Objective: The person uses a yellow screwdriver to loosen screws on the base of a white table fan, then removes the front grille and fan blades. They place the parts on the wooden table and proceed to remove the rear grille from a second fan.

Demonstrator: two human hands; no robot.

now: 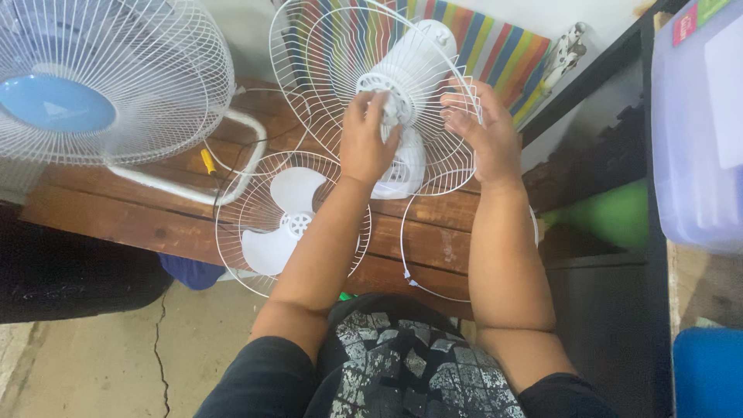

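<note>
**Both hands on the fan's rear grille and motor**

The white fan motor housing (410, 93) stands over the wooden bench (433, 232), its rear wire grille (325, 70) tilted up toward you so the hub faces your hands. That tilt seems to be what keeps the centre of the grille within reach.

Your left hand (368, 139) sits at the hub, fingers curled and pinched closed on the small white part at the centre of the grille; exactly what it grips is hidden by the fingers. Your right hand (480, 131) is half open, fingers spread and hooked through the wires at the grille's right edge, apparently steadying the grille against the left hand's work.

Just below your left forearm lies a second grille (232, 232) flat on the bench with the white fan blade (282, 217) resting inside it, set aside but near. A thin wire ring (406, 263) lies under your right forearm. A yellow-handled tool (208, 161) rests further left, beside the white tubular stand of a complete fan with a blue hub (54, 101).
</note>
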